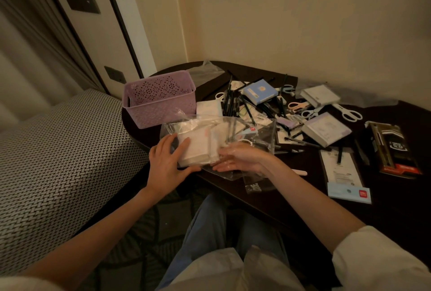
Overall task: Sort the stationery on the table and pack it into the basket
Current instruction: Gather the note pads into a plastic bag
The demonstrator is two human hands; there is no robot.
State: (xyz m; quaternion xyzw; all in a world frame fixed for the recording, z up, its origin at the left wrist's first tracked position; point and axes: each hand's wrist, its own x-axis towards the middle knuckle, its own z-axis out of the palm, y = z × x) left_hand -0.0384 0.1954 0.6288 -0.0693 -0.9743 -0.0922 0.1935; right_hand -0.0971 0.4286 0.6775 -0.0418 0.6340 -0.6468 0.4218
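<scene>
Lilac plastic, pierced all over with a flower pattern, makes up the basket (159,100), which stands at the left end of the dark desk (268,195) and looks empty from this angle. Just right of it and lower in the frame, the left hand (166,162) holds a white pad of paper (196,150) sealed in a crinkled clear plastic bag (224,132): the thumb is hooked under the near edge and the fingers lie along the left side, so this grip is closed on the pad. The right hand (240,157) lies palm up under the loose end of the bag with its fingers nearly straight, open and supporting rather than grasping.

My judgement is that the packing has barely begun; this pad seems to be the first item being picked out. The next move probably calls for freeing the slippery film from the things beneath it and carrying the pad up and left over the basket rim.

Further right lie thin black pens (231,101), a blue square box (260,91), pale-handled scissors (347,113), two greyish paper blocks and, at the far right, a glossy dark packet (391,146).
</scene>
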